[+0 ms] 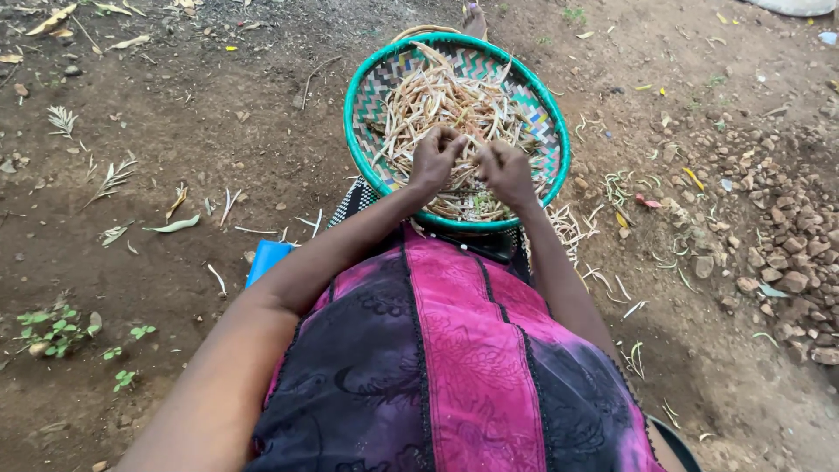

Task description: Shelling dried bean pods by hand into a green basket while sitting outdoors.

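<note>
Both hands, left hand (434,157) and right hand (505,168), pinch dried bean pods (446,100) over basket (363,131), fingertips hidden.

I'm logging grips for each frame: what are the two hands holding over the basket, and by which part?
Both hands, left hand and right hand, pinch one dried bean pod between them, one at each end, above the woven basket.

Green-rimmed chequered basket (368,74), tan bean pods (441,100), pink-black dress (454,367).
</note>
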